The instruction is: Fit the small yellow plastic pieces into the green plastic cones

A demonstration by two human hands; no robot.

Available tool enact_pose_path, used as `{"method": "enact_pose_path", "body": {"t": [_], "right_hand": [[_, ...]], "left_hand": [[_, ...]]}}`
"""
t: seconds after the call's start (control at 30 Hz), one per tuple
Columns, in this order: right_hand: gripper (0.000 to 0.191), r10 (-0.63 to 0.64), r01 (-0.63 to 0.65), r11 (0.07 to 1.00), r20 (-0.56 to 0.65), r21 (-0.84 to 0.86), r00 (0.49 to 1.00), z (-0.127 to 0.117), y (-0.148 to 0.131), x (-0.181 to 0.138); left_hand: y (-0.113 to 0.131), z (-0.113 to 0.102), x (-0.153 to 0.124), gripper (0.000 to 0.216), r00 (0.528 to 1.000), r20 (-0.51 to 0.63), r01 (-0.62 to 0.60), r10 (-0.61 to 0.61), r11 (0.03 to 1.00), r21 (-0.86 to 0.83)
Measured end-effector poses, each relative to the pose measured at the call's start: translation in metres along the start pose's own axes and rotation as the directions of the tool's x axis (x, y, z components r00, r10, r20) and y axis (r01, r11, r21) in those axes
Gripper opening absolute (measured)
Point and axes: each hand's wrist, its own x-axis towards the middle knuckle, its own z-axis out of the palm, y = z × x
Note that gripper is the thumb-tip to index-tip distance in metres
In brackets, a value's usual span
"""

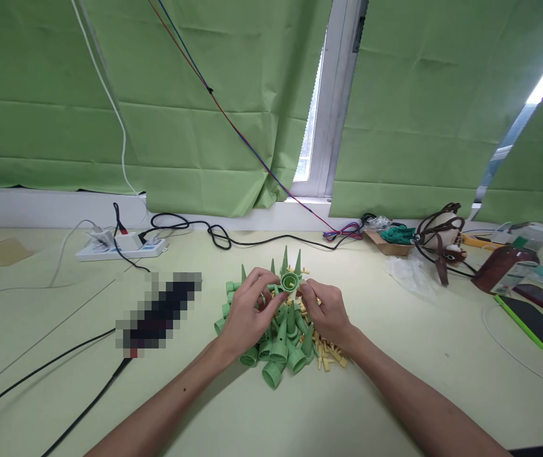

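My left hand (254, 309) grips a green plastic cone (290, 283) by its side, its round open end turned toward me. A small yellow bit shows inside that opening. Close by the cone's right rim, the fingers of my right hand (325, 309) are pinched together; what they hold, if anything, is too small to make out. Under and around both hands lies a heap of similar green cones (278, 349), some upright and some on their sides. Small yellow plastic pegs (328, 352) are piled at the right of the heap, partly covered by my right hand.
A white power strip (122, 249) with plugs and black cables lies at the back left. A pixelated dark object (162, 314) trails a cable. At right are a cardboard box (388, 244), a plastic bag (414, 273), a brown bottle (503, 269) and a green-edged phone (538, 327).
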Motion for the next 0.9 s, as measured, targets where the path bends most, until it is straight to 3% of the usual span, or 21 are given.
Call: {"method": "enact_pose_path", "body": {"t": [0.1, 0.2, 0.4, 0.9], "right_hand": [[0.036, -0.023, 0.022, 1.0, -0.013, -0.015, 1.0, -0.0004, 0.0007, 0.0003], [0.033, -0.039, 0.039, 0.999, -0.016, -0.017, 0.999, -0.0006, 0.0004, 0.0006], [0.031, -0.037, 0.037, 0.999, 0.063, 0.01, 0.997, -0.0006, -0.0006, 0.0011], [0.033, -0.03, 0.023, 0.998, 0.13, 0.06, 0.991, -0.0018, 0.0059, -0.0007]], "left_hand": [[0.0029, -0.0015, 0.0014, 0.013, 0.998, 0.022, 0.059, -0.059, 0.998, -0.013], [0.0047, -0.0032, 0.0031, 0.032, 0.99, 0.043, 0.133, -0.131, 0.991, -0.033], [0.0025, -0.0042, 0.0034, 0.048, 0.953, 0.137, 0.295, -0.271, 0.933, -0.206], [0.0068, -0.0089, 0.0043, 0.036, 0.917, 0.324, 0.326, -0.232, 0.905, -0.274]]}}
